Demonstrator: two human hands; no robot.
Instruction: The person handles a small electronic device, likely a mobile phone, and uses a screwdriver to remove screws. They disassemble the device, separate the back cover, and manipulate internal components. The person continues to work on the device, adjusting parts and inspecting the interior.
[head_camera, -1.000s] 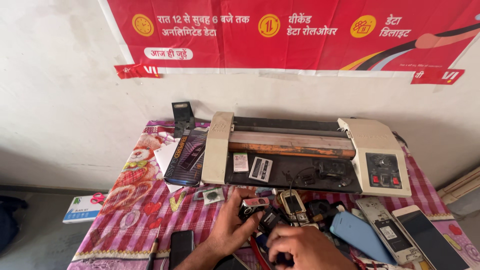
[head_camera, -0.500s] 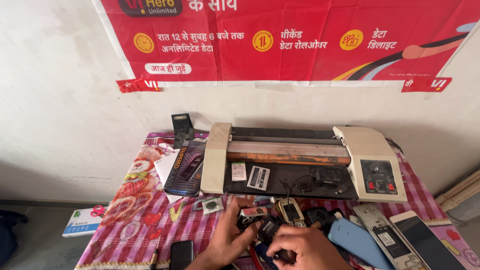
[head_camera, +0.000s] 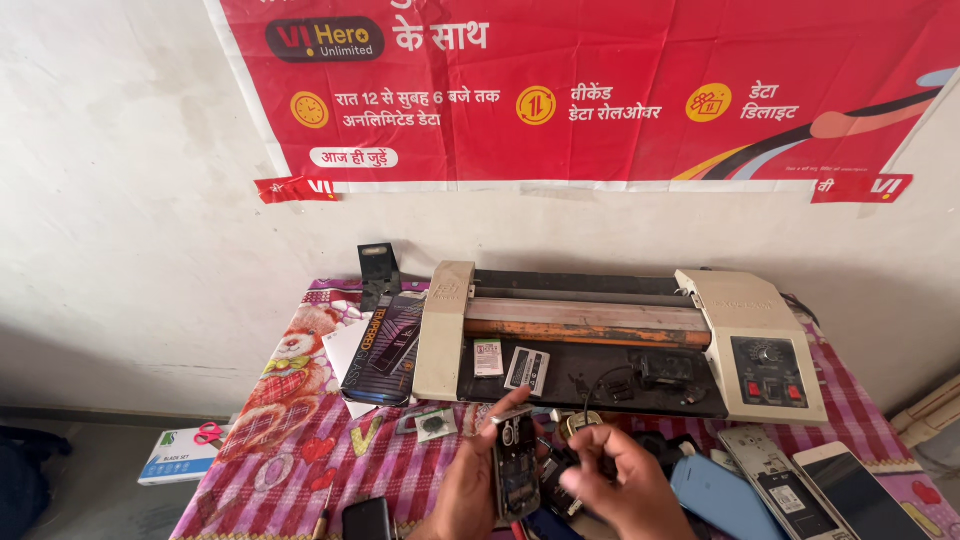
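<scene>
Left hand (head_camera: 470, 490) grips opened phone body (head_camera: 514, 462) upright, insides facing wearer; right hand (head_camera: 620, 490) pinches small dark part beside it, below laminator (head_camera: 620, 345).

We've got one view only, head cam, looking fwd and slightly down at the table (head_camera: 300, 440) from close in. It faces the wall w/ the red poster (head_camera: 600, 90) square on. Our hands sit at the bottom edge, partly cropped. No 2nd view to overlap.
</scene>
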